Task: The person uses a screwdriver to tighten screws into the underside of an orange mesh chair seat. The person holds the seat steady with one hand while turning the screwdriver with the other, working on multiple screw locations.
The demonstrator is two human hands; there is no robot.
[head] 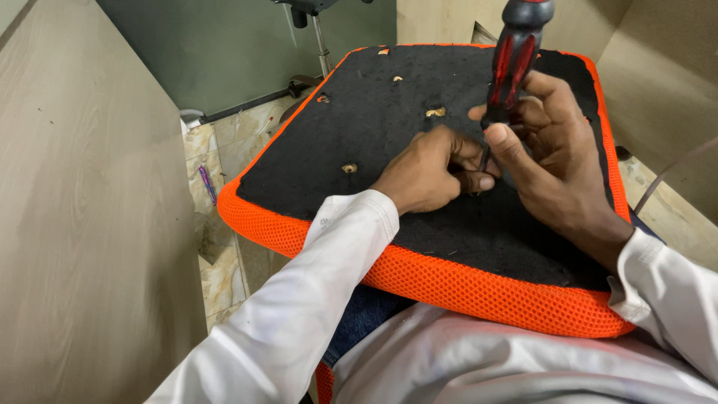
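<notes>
The right hand (pixel 553 142) is gripping a red-and-black screwdriver (pixel 512 56) upright on the upturned seat cushion (pixel 449 277) while left hand (pixel 430 172) fingers are pinching its tip, several screw holes (pixel 349 168) standing empty.

Red-and-black screwdriver (pixel 514 56) upright, tip on overturned orange seat cushion (pixel 449 280) — black underside.

The seat cushion (pixel 449 284) has an orange mesh edge with a fine honeycomb weave, and its upturned underside (pixel 419 97) is covered in black felt-like fabric, dotted with small tan holes. The screwdriver (pixel 516 52) has a black handle with red stripes. Both sleeves (pixel 299 314) are white. The floor tiles (pixel 224 150) are beige with marbled brown veins. The side panels (pixel 82 224) show pale wood grain, and the back wall (pixel 224 45) is dull green.
</notes>
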